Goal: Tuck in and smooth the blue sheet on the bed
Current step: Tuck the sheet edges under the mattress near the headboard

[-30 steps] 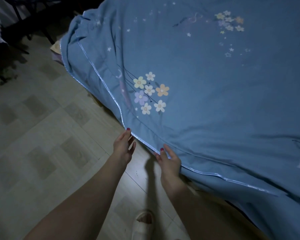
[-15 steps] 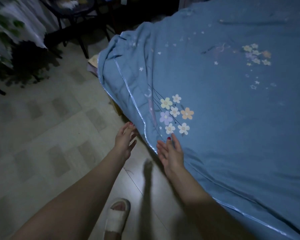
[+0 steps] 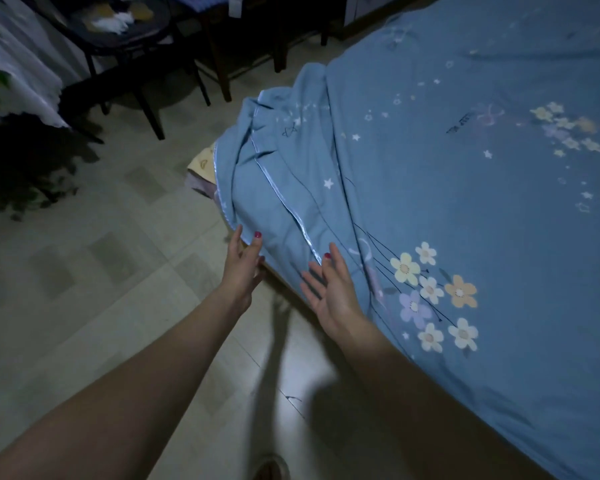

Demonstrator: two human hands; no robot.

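Note:
The blue sheet (image 3: 447,202), printed with flowers and stars and edged with shiny piping, covers the bed on the right and hangs bunched and creased at the near corner. My left hand (image 3: 243,268) reaches the sheet's lower hem, thumb on top of the fabric and fingers apart below the edge. My right hand (image 3: 333,289) lies flat with fingers spread on the hanging side of the sheet, just beside the piping. A yellow patterned mattress corner (image 3: 203,164) pokes out past the sheet.
Dark chairs (image 3: 129,46) stand on the tiled floor (image 3: 84,271) beyond the bed corner. A white cloth (image 3: 21,71) and a leafy plant (image 3: 21,174) are at the far left. My slippered foot (image 3: 269,469) shows at the bottom edge.
Both hands let go of the hem they pinched and moved along the bed's side towards the corner. The view shifted, bringing the bunched corner and chairs into sight.

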